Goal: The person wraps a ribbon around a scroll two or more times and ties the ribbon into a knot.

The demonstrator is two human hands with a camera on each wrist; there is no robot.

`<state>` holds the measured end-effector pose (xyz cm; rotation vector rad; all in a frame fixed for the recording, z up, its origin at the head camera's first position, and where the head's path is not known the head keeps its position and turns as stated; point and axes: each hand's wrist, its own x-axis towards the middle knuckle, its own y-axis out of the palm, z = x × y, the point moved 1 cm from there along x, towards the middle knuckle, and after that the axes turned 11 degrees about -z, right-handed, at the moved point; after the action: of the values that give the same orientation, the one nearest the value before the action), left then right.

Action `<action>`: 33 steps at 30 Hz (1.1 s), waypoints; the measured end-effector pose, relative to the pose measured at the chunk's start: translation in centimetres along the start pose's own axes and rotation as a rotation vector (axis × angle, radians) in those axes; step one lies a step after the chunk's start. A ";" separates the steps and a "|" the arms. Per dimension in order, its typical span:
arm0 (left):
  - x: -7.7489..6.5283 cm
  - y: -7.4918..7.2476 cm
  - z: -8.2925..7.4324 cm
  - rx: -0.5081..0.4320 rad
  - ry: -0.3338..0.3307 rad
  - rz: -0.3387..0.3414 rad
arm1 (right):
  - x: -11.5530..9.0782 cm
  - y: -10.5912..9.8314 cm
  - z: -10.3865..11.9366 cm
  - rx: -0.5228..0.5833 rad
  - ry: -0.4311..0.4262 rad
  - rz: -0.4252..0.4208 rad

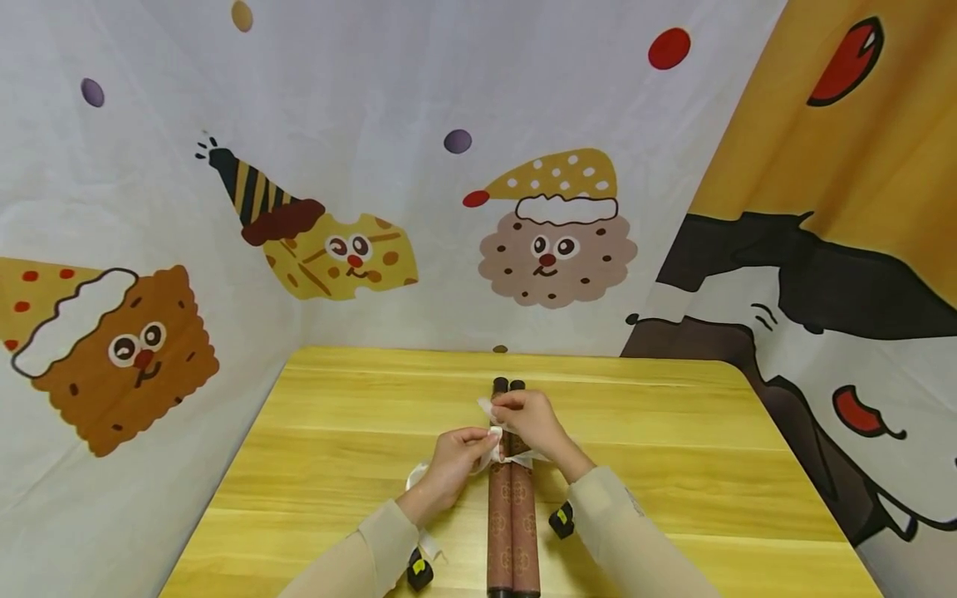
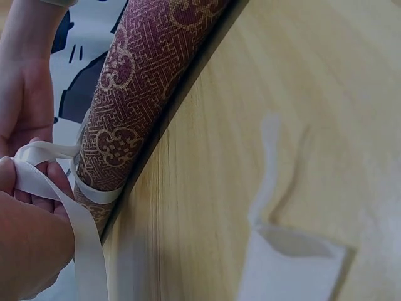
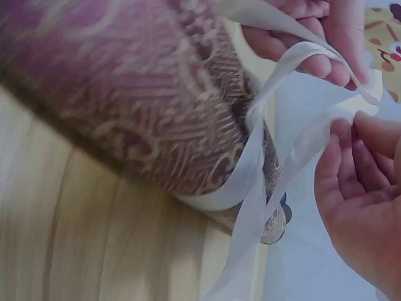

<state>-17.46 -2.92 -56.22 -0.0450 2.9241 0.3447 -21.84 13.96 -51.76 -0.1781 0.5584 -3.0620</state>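
Note:
Two brown, gold-patterned rolled scrolls with black end knobs lie side by side, lengthwise on the table. A white ribbon goes around them and has loose loops and tails. My left hand pinches a loop of the ribbon just left of the scrolls. My right hand, above the scrolls' far part, pinches another piece of it between thumb and forefinger. In the right wrist view, the ribbon rises from the patterned roll to both hands, whose fingertips are close together. Whether a knot is formed cannot be told.
The wooden table has a pale printed cloth hanging behind and at both sides. Small black blocks with yellow marks are beside each forearm. A blurred pale strip shows low in the left wrist view.

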 end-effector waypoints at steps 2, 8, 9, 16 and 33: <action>-0.1 0.0 0.0 0.000 0.002 0.001 | 0.1 0.1 0.0 0.037 0.025 0.046; -0.1 0.0 -0.1 0.007 0.003 -0.001 | 0.0 -0.3 -0.7 0.049 0.052 0.051; -0.1 0.0 -0.1 0.010 0.004 -0.004 | -0.1 -0.5 -0.8 0.047 0.053 0.037; -0.2 -0.1 -0.3 0.021 0.002 0.005 | -0.7 -1.6 -0.9 0.009 -0.011 0.032; -0.2 0.1 -0.2 0.046 0.029 0.035 | -2.5 -1.6 -0.4 0.095 -0.026 0.217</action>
<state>-17.32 -2.90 -55.95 0.0085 2.9634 0.2848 -19.38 15.77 -51.87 -0.1447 0.4007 -2.8632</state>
